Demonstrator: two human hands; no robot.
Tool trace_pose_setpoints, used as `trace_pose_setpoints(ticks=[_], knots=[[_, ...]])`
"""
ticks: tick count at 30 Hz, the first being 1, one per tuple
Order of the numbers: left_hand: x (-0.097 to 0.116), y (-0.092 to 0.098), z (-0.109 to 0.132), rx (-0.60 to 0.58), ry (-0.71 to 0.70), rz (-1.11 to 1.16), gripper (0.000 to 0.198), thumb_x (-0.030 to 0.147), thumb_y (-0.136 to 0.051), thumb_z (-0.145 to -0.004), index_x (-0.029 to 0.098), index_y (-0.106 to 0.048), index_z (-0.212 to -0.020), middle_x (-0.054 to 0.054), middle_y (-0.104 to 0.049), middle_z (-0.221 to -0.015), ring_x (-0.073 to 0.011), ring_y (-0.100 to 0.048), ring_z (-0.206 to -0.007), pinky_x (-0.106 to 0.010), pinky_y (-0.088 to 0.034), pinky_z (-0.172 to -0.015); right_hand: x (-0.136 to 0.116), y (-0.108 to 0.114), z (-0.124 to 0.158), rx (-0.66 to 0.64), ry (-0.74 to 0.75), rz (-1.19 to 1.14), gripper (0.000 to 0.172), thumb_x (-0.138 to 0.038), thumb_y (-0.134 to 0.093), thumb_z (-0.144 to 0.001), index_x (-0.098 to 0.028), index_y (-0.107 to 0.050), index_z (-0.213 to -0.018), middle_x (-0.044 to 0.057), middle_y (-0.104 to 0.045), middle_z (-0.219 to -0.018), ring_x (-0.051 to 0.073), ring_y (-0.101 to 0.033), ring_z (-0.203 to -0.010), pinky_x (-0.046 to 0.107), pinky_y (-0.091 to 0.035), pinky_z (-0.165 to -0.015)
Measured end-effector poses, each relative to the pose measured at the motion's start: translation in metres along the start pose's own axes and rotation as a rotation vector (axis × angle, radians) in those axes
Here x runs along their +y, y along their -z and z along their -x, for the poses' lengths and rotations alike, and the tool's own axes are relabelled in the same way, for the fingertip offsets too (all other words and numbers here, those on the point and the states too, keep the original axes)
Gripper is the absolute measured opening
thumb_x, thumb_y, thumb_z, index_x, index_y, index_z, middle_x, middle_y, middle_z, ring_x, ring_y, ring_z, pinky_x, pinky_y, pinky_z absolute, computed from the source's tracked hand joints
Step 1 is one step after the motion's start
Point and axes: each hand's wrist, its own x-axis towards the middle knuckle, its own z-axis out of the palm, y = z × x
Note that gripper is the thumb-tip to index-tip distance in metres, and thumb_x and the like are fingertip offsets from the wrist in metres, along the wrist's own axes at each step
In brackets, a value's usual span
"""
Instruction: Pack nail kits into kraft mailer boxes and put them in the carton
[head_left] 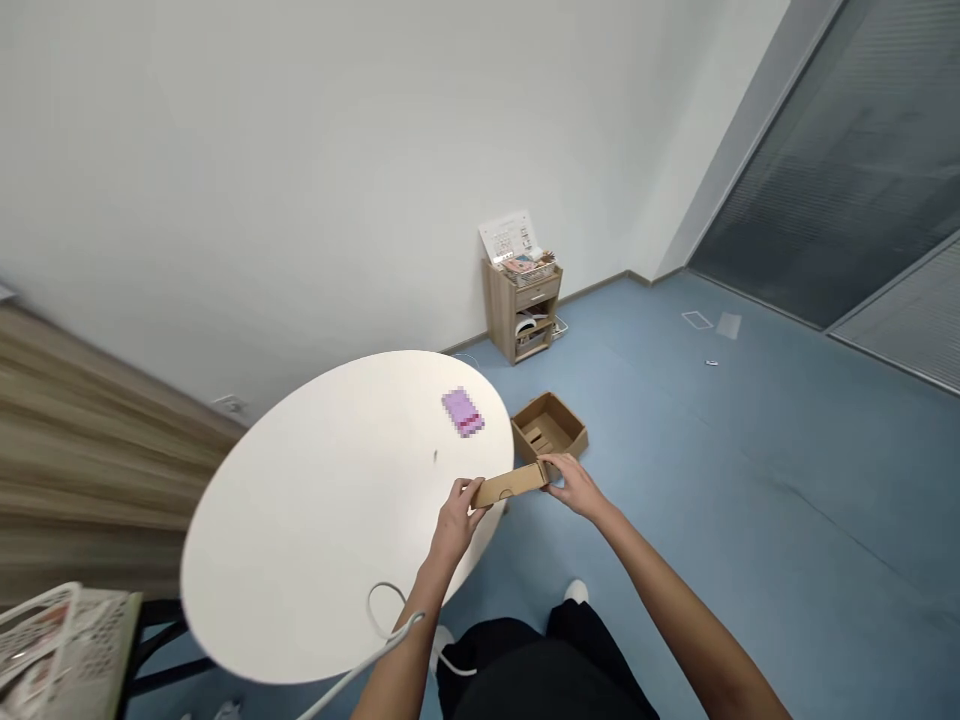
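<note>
A small, long cardboard box point(510, 484) is held between my two hands, over the right edge of the white oval table point(300, 520). My left hand point(459, 515) grips its left end, with the thumb and fingers closed on it. At the other end, my right hand point(570, 482) pinches the box near its corner. A half-round cut shows along the box's lower edge. On the table beyond lies a purple, pixelated rectangular item point(463, 412), with a tiny dark object point(435, 456) nearer to me.
An open cardboard box point(574, 437) stands on the floor right of the table. Behind it, a wooden cabinet point(501, 310) holds a basket and papers. A white cable point(360, 668) crosses my left forearm. A white basket point(67, 640) stands at lower left.
</note>
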Motion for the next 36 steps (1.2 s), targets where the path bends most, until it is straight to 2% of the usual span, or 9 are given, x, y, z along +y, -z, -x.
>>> trace_pose_setpoints(ticks=[5, 9, 15, 19, 22, 25, 28, 31, 36], knots=[[0.066, -0.083, -0.04, -0.064, 0.007, 0.202, 0.035, 0.029, -0.054, -0.088, 0.027, -0.055, -0.122, -0.006, -0.055, -0.11, -0.0214, -0.061, -0.101, -0.035, -0.053, -0.088, 0.078, 0.081, 0.024, -0.125, -0.167, -0.239, 0.044, -0.023, -0.065, -0.075, -0.027, -0.057, -0.117, 0.004, -0.061, -0.122, 0.022, -0.055, -0.113, 0.037, -0.048, -0.092], [0.08, -0.134, -0.067, -0.121, 0.113, 0.317, 0.034, 0.03, -0.056, -0.086, 0.026, -0.057, -0.119, -0.007, -0.057, -0.111, -0.0223, -0.061, -0.102, -0.036, -0.053, -0.087, 0.126, 0.107, 0.015, -0.244, -0.234, -0.335, 0.044, -0.021, -0.067, -0.071, -0.025, -0.058, -0.114, 0.005, -0.062, -0.118, 0.021, -0.057, -0.109, 0.032, -0.051, -0.084], [0.058, -0.203, -0.108, -0.113, 0.283, 0.376, 0.041, 0.032, -0.053, -0.085, 0.026, -0.053, -0.126, -0.008, -0.056, -0.124, -0.0247, -0.057, -0.116, -0.038, -0.051, -0.093, 0.185, 0.114, -0.041, -0.373, -0.183, -0.141, 0.04, -0.02, -0.07, -0.07, -0.024, -0.061, -0.109, 0.005, -0.064, -0.113, 0.023, -0.058, -0.105, 0.032, -0.049, -0.083], [0.026, -0.267, -0.148, -0.111, 0.46, 0.301, 0.06, 0.032, -0.048, -0.086, 0.026, -0.034, -0.144, -0.01, -0.046, -0.144, -0.0266, -0.046, -0.133, -0.043, -0.045, -0.104, 0.234, 0.116, -0.108, -0.452, -0.102, 0.06, 0.04, -0.022, -0.07, -0.072, -0.024, -0.061, -0.111, 0.005, -0.065, -0.111, 0.023, -0.056, -0.105, 0.034, -0.045, -0.087], [-0.007, -0.323, -0.189, -0.197, 0.598, 0.162, 0.069, 0.031, -0.047, -0.085, 0.019, -0.024, -0.149, -0.014, -0.037, -0.153, -0.0289, -0.033, -0.142, -0.046, -0.036, -0.113, 0.288, 0.108, -0.168, -0.491, -0.116, 0.233, 0.04, -0.019, -0.068, -0.073, -0.024, -0.061, -0.113, 0.006, -0.064, -0.111, 0.024, -0.055, -0.106, 0.032, -0.045, -0.081], [-0.046, -0.38, -0.232, -0.295, 0.651, 0.036, 0.07, 0.029, -0.046, -0.085, 0.012, -0.023, -0.149, -0.017, -0.03, -0.156, -0.03, -0.027, -0.144, -0.046, -0.03, -0.116, 0.353, 0.086, -0.228, -0.498, -0.128, 0.374, 0.04, -0.015, -0.064, -0.074, -0.024, -0.06, -0.114, 0.006, -0.063, -0.111, 0.024, -0.052, -0.108, 0.03, -0.045, -0.078], [-0.089, -0.44, -0.268, -0.317, 0.662, -0.06, 0.07, 0.026, -0.043, -0.085, 0.009, -0.021, -0.15, -0.019, -0.026, -0.156, -0.0313, -0.021, -0.145, -0.051, -0.024, -0.117, 0.422, 0.045, -0.28, -0.506, -0.112, 0.469, 0.043, -0.013, -0.063, -0.075, -0.024, -0.059, -0.116, 0.007, -0.061, -0.115, 0.025, -0.051, -0.111, 0.031, -0.046, -0.08], [-0.136, -0.501, -0.294, -0.323, 0.635, -0.112, 0.069, 0.026, -0.04, -0.086, 0.008, -0.023, -0.15, -0.019, -0.024, -0.157, -0.032, -0.019, -0.146, -0.055, -0.023, -0.117, 0.488, -0.016, -0.327, -0.512, -0.073, 0.528, 0.043, -0.012, -0.063, -0.075, -0.024, -0.058, -0.116, 0.008, -0.06, -0.117, 0.026, -0.049, -0.114, 0.032, -0.046, -0.083], [-0.224, -0.585, -0.319, -0.356, 0.478, -0.255, 0.066, 0.027, -0.048, -0.083, 0.012, -0.037, -0.147, -0.016, -0.026, -0.157, -0.0321, -0.016, -0.147, -0.056, -0.012, -0.119, 0.578, -0.146, -0.39, -0.561, 0.043, 0.594, 0.041, -0.01, -0.062, -0.076, -0.021, -0.059, -0.116, 0.013, -0.058, -0.122, 0.029, -0.047, -0.118, 0.036, -0.048, -0.087]])
